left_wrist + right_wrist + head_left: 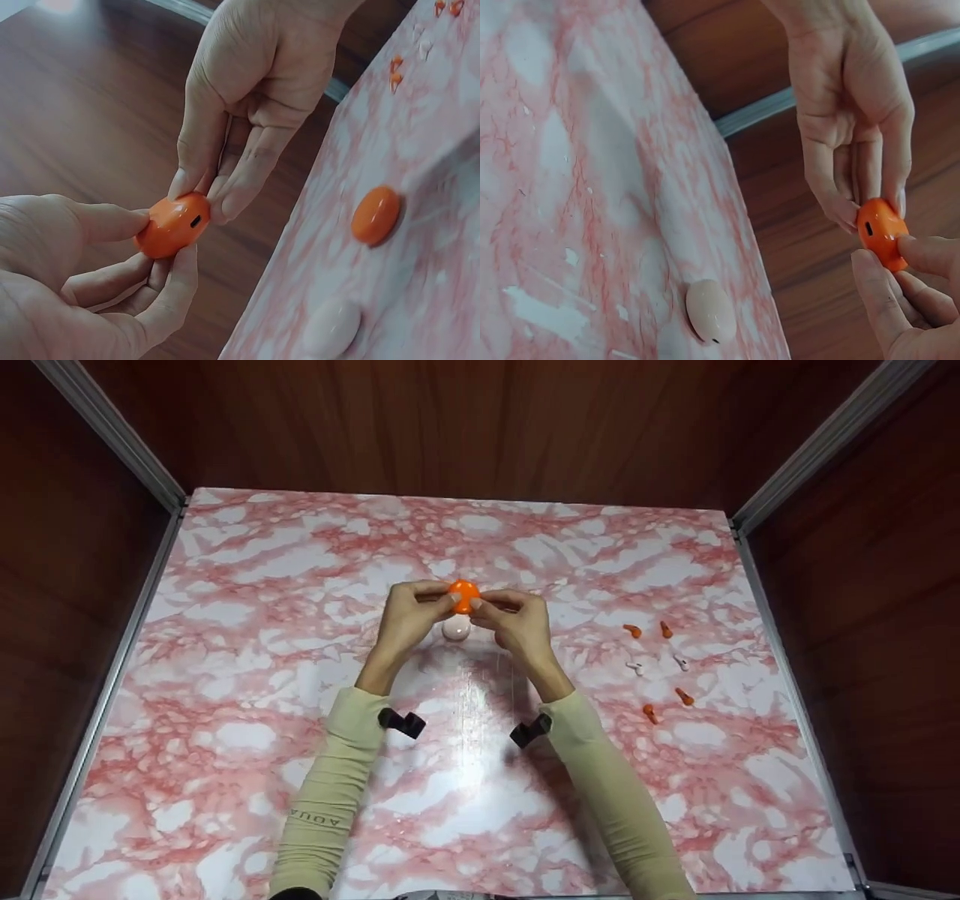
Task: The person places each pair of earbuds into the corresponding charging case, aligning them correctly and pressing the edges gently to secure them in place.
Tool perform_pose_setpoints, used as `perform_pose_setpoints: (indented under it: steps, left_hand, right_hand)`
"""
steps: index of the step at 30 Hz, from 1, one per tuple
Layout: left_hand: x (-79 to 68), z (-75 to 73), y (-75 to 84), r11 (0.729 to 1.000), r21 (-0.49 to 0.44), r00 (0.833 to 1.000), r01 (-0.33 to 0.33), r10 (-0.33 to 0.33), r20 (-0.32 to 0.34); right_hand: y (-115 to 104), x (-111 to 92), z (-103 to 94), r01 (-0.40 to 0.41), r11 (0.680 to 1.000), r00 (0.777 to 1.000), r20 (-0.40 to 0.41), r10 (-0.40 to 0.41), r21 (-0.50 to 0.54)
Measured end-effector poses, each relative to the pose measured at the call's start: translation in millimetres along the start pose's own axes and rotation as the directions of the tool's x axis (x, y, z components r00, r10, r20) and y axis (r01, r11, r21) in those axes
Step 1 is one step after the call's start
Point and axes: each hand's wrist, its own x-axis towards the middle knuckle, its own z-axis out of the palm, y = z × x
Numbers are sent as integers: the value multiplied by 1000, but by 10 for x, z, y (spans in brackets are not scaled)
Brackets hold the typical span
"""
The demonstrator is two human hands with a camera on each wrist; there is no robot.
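Both hands hold an orange earbud charging case (464, 597) raised over the middle of the table. My left hand (406, 619) pinches its left side between thumb and fingers, and my right hand (523, 624) pinches the right side. A dark charging port shows on the case in both wrist views. Close below the hands, a whitish earbud case (456, 628) rests on the table. A second orange earbud case (376, 215) lies beside it in the left wrist view; in the head view it is hidden.
To the right on the marbled table (247, 735) lie several loose earbuds: an orange earbud (633, 631) at the back, a white earbud (681, 662) in the middle, an orange earbud (684, 696) nearer. Brown wooden panels (465, 427) enclose the table's back and sides.
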Motion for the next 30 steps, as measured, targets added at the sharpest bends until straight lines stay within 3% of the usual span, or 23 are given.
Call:
perform_pose_setpoints:
  steps: [5,14,24,30]
  left_hand:
    - [-33,93,-57,1000,22,1000,-6,5,19]
    - [-59,167,-120,998,-49,994,28,-23,108]
    - [-52,203,-161,996,-60,995,62,-57,85]
    - [-44,190,-146,997,-42,994,67,-63,90]
  right_hand:
    - [35,-61,-75,3,1000,999,-35,-3,3]
    - [61,-147,-130,-23,998,995,-94,28,51]
    - [93,-177,-140,12,1000,994,-113,-9,26]
    - [96,-169,-168,19,1000,997,-79,-18,9]
